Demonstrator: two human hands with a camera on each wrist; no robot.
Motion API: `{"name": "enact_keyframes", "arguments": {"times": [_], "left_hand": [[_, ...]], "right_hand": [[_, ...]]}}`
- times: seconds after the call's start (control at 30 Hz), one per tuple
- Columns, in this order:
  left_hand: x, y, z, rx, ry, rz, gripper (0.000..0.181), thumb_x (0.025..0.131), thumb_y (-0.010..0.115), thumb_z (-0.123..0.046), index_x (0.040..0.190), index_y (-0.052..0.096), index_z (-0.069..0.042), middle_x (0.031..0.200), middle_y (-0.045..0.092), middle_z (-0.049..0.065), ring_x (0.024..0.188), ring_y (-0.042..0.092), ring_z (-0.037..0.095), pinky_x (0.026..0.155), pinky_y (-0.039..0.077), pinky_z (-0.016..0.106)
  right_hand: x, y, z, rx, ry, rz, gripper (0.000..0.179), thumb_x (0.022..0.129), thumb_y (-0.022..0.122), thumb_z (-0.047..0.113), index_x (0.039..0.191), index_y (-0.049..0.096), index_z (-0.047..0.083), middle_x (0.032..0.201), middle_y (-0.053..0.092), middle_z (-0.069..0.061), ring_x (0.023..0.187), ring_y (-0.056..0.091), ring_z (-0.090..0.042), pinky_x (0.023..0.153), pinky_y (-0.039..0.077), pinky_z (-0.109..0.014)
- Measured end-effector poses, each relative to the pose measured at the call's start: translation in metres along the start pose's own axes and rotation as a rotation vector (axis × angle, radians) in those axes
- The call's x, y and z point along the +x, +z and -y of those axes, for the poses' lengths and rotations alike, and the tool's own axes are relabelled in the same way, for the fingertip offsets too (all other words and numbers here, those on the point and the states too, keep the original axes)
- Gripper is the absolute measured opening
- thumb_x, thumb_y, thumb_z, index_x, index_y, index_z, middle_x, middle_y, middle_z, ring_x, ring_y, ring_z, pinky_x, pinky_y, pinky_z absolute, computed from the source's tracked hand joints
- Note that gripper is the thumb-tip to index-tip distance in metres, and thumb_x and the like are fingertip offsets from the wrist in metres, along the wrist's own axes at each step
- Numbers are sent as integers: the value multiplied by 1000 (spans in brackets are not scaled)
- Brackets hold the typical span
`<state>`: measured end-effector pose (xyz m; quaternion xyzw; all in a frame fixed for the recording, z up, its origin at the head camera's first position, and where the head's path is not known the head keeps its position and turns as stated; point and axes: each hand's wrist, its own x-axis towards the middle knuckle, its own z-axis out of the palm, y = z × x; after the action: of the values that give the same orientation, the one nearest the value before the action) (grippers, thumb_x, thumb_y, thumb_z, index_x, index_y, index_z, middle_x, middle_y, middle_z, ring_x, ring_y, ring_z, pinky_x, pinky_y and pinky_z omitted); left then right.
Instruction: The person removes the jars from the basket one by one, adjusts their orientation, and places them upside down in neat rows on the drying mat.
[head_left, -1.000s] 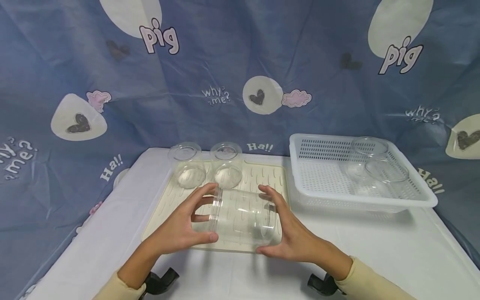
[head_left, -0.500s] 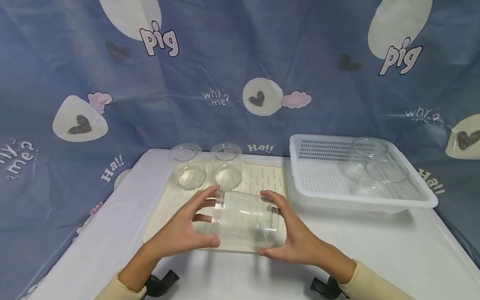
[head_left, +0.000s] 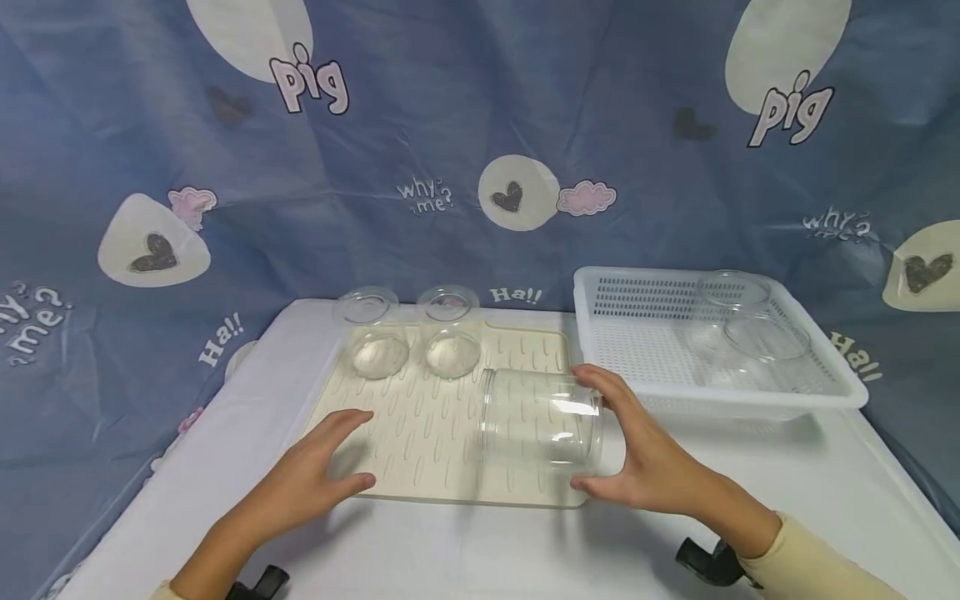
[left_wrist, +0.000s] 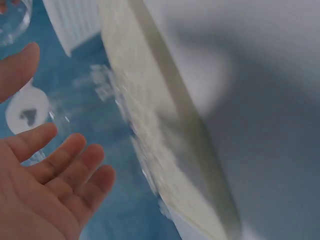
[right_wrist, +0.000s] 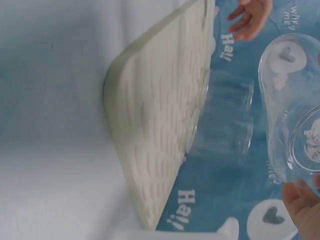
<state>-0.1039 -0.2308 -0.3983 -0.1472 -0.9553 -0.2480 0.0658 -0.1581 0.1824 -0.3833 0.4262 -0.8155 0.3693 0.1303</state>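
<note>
A clear jar (head_left: 540, 421) lies on its side in the air over the front of the cream ridged mat (head_left: 405, 467), its rim facing left. My right hand (head_left: 648, 458) grips it round the base end, thumb below and fingers above. In the right wrist view the jar (right_wrist: 277, 95) shows its see-through wall, with fingertips at its edge. My left hand (head_left: 311, 479) is apart from the jar, over the mat's left front edge, thumb and fingers spread with nothing between them. The left wrist view shows that palm (left_wrist: 40, 200) with relaxed fingers.
Two similar clear jars, the left one (head_left: 377, 346) and the right one (head_left: 450, 346), stand side by side at the mat's back. A white slotted basket (head_left: 607, 358) at the right holds two more clear jars (head_left: 767, 337). A blue printed cloth (head_left: 420, 258) hangs behind the table.
My left hand has let go of the jar's rim end and drawn back to the left. My right hand has carried the jar to the right.
</note>
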Motion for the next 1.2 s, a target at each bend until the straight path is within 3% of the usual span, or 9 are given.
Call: {"name": "enact_keyframes", "arguments": {"times": [0.17,0.4,0.5,0.73,1.03,1.2], "left_hand": [[-7,-1,24,70,13,8,65,80,82,-29,135,55,-7,136,58,13,125,57,37,99,49,58],[-2,6,47,162,-74,157,75,79,81,-42,134,56,2,142,48,31,130,48,52,102,45,64],[0,9,54,177,-96,202,79,79,80,-44,135,54,5,144,45,34,131,45,55,103,44,65],[1,10,58,183,-126,225,81,79,79,-46,135,54,6,146,43,34,132,44,55,103,43,65],[2,11,59,177,-166,264,84,80,77,-50,138,52,4,149,42,31,134,42,55,103,43,65],[3,10,60,179,-165,260,84,79,78,-51,138,53,3,148,44,31,133,43,54,103,43,65]], "right_hand": [[-1,-15,0,-44,-11,10,118,57,95,17,153,26,3,157,33,-10,140,35,-12,104,37,-18],[10,-29,3,-137,-65,45,120,56,94,19,154,26,3,153,37,-11,136,40,-14,103,44,-20],[20,-33,9,-208,-72,81,117,59,93,25,154,28,6,154,37,-10,137,41,-16,108,44,-25],[44,-49,22,-342,-84,182,113,64,92,36,155,28,11,154,38,-8,141,42,-23,111,45,-46],[78,-70,21,-410,-91,256,110,69,88,32,157,26,12,151,41,-16,137,45,-35,110,43,-56],[100,-77,20,-436,-67,324,107,70,88,31,156,28,11,148,44,-16,133,48,-35,108,45,-54]]}}
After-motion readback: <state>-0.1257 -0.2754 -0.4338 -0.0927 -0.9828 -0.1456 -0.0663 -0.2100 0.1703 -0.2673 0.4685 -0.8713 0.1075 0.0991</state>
